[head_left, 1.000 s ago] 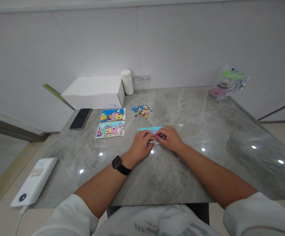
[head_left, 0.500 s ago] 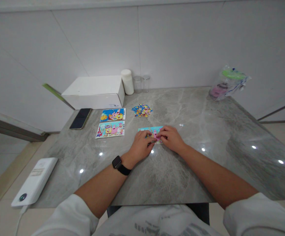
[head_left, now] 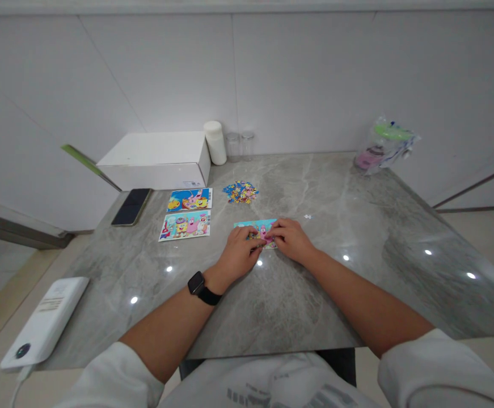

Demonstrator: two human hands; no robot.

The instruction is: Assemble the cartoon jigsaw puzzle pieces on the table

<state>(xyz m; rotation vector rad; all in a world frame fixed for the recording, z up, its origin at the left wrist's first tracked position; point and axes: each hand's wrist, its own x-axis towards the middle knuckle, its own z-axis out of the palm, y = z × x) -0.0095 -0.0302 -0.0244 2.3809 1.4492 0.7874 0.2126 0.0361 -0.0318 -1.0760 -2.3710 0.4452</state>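
Note:
A small cartoon jigsaw puzzle (head_left: 255,225) lies flat near the middle of the table, its lower part covered by my fingers. My left hand (head_left: 241,248) bends over its left side, thumb and fingers closed at the pieces. From the right, my right hand (head_left: 288,238) pinches at the puzzle's right part, its fingertips almost meeting those of the left. Any single piece between the fingertips is too small to make out. Beyond the puzzle is a pile of loose puzzle pieces (head_left: 240,192). One piece (head_left: 307,216) lies apart, pale side up, to the right.
Two picture cards, an upper one (head_left: 190,199) and a lower one (head_left: 185,225), lie left of the puzzle. Around them are a phone (head_left: 131,207), white box (head_left: 153,161), white bottle (head_left: 215,143), two clear jars, power bank (head_left: 45,323) and plastic bag (head_left: 385,147) on the marble table (head_left: 267,306).
The whole view has shifted slightly, so things appear a little further left. Both hands stay closed over the puzzle, with hardly any movement of the fingers.

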